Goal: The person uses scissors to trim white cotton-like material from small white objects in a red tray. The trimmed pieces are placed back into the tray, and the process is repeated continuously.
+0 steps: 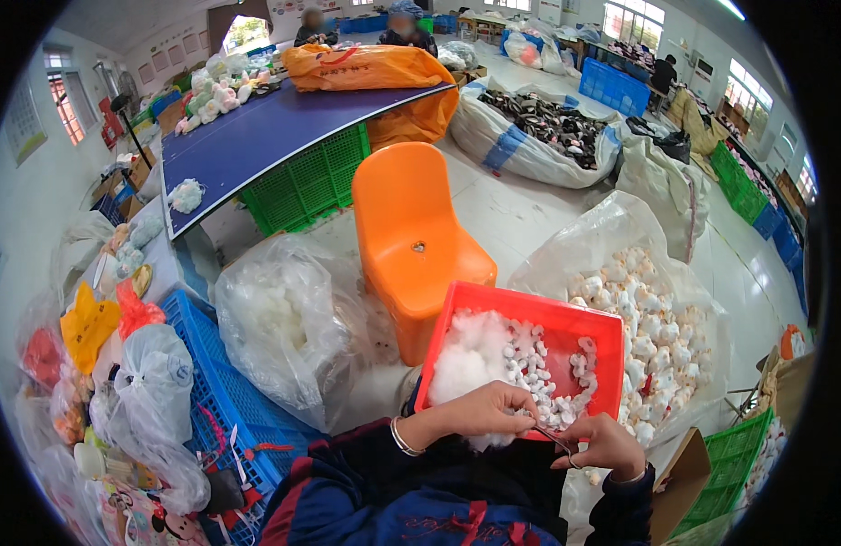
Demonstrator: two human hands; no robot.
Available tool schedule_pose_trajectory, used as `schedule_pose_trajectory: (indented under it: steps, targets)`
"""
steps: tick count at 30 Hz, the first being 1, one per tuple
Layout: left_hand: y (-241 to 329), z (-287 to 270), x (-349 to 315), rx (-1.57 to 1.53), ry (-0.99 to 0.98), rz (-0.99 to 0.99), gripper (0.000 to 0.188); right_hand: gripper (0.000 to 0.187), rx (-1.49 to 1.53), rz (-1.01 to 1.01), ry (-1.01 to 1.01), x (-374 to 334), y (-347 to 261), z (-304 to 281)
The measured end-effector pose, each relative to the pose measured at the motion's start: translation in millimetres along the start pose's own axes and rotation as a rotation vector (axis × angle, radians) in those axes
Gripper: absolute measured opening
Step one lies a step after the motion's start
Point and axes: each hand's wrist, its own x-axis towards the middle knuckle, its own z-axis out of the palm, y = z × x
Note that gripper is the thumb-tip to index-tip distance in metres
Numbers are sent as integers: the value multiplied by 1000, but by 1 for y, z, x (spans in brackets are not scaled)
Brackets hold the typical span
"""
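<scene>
My left hand is over the near edge of a red tray, its fingertips pinched together on something too small to make out. In my right hand is a slim metal tool with scissor-like finger loops; its tip meets the left fingertips, so scissors or forceps cannot be told apart. White stuffing fills the tray's left part. Several small white stuffed pieces lie in the middle and along the right side. More white fluff shows below my left hand.
An orange chair stands beyond the tray. To the right, a large clear bag holds many white stuffed pieces; to the left is a bag of stuffing. Blue crates, a blue-topped table and a sack of dark pieces surround this spot. People sit farther back.
</scene>
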Motion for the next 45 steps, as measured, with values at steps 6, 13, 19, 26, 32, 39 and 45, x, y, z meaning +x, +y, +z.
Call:
schedule_pose_trajectory:
  steps: [6,13,19,26,32,39,45]
  targets:
    - [11,-4,-4,135,186,53,11,27,66,119,88,-11,-2,5]
    - [11,-7,-6,226,242,36,16,30,26,138,56,-9,3,-1]
    - [15,-15,-3,214,211,4,13,30,55,118,43,-2,2,-5]
    - [17,-45,-19,155,480,46,5,27,-31,194,166,-24,18,-7]
    - [16,-27,2,62,413,-189,12,20,-668,2,475,-14,-10,-10]
    - [1,-26,21,-36,423,-109,22,29,-909,-23,513,-11,-20,-14]
    - [8,-22,21,-179,471,-206,15,30,-931,-16,527,-5,-19,-11]
